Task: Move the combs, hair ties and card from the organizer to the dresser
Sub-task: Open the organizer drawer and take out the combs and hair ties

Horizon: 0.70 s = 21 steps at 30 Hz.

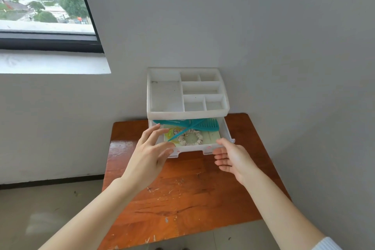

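Note:
A white plastic organizer (187,114) stands at the back of the wooden dresser (182,189), its drawer (228,134) pulled out. In the drawer lie two crossed teal combs (205,125), a white patterned hair tie (190,138), a yellow-green hair tie (169,133) and a pale card (212,137) beneath them. My left hand (151,154) hovers over the drawer's left front corner, fingers spread and holding nothing. My right hand (232,158) is palm-up at the drawer's right front corner, thumb against its front edge, fingers apart.
The organizer's top tray has several bare compartments. Grey walls (284,67) close in behind and to the right of the dresser. A window (44,0) with a sill is up left. Tiled floor (40,209) lies to the left.

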### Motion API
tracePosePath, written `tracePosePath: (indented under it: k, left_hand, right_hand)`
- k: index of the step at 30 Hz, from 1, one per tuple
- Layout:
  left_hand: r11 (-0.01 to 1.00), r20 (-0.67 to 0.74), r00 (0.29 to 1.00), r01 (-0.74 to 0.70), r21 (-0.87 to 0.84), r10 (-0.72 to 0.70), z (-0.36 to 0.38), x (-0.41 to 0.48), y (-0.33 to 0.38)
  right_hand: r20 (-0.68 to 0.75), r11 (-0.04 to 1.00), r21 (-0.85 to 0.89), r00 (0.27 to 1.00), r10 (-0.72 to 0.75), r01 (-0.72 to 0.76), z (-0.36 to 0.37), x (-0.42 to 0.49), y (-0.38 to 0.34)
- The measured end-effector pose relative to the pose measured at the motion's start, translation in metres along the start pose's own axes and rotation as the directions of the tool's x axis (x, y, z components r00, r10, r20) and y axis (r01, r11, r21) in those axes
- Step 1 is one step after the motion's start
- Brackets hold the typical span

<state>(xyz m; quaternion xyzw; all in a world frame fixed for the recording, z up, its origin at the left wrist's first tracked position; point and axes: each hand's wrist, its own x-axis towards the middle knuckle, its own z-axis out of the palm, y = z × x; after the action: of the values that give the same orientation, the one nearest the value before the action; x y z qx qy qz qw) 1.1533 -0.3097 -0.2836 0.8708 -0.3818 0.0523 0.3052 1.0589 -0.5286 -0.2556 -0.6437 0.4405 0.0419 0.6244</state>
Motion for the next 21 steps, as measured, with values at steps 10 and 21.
tracePosePath:
  k: [10,21]
  left_hand:
    - [0.999,-0.001,0.999,0.032,0.011,-0.032,0.004,-0.009,0.002]
    - [0.997,-0.026,0.999,-0.033,0.076,0.035,-0.017,0.039,0.028]
  right_hand:
    - [-0.001,0.998,0.011,0.998,-0.057,0.057,-0.003,-0.003,0.004]
    - [0.111,0.709,-0.501,0.849,-0.517,0.497,0.001,-0.015,-0.036]
